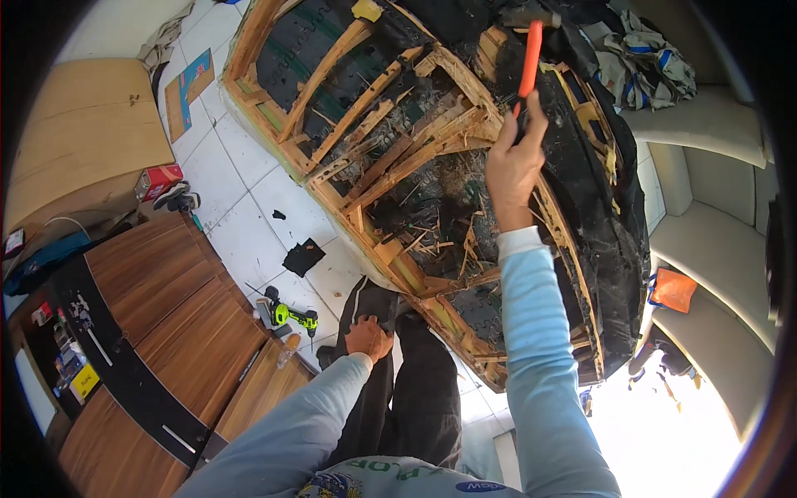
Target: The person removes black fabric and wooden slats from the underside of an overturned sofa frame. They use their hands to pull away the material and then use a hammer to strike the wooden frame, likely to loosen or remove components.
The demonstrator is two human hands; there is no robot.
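My right hand (516,162) is wrapped round the grip of a hammer (531,62) with an orange and black handle. Its head end is blurred against dark cloth at the top. Below and to the left of that hand lies a stripped sofa frame (407,162), its wooden slats broken and splintered, with springs and black cloth showing between them. Low in the middle, my left hand (369,339) rests on my dark trouser leg (365,398) with its fingers curled. Whatever those fingers hold, if anything, is hidden.
A green cordless drill (292,317) lies beside a brown wooden cabinet (158,315) at left. Black scraps (304,257) are on the white tiles. Torn cloth (643,62) is heaped at upper right, near a curved light sofa (706,241) bearing an orange piece (672,290).
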